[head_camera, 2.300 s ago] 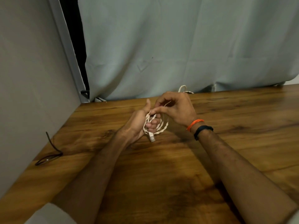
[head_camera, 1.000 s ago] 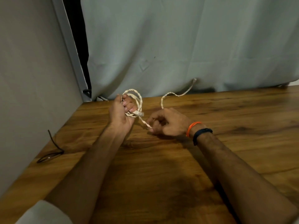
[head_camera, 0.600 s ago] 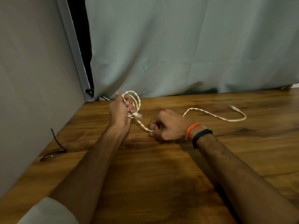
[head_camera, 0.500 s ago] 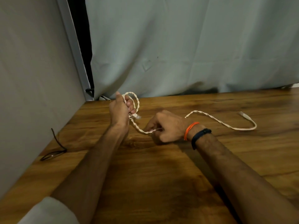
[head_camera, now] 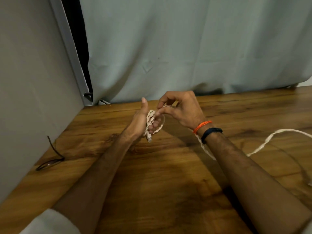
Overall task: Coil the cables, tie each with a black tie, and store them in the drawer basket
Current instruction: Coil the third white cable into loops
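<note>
Right hand (head_camera: 181, 109) has swung back, pinching another turn of cable (head_camera: 154, 123) onto left hand's (head_camera: 141, 123) gripped coil; winding continues.

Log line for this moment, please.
phase: coiling | left hand: holds white cable coil | right hand: pinches strand | tail: loose on table | black tie: untouched
</note>
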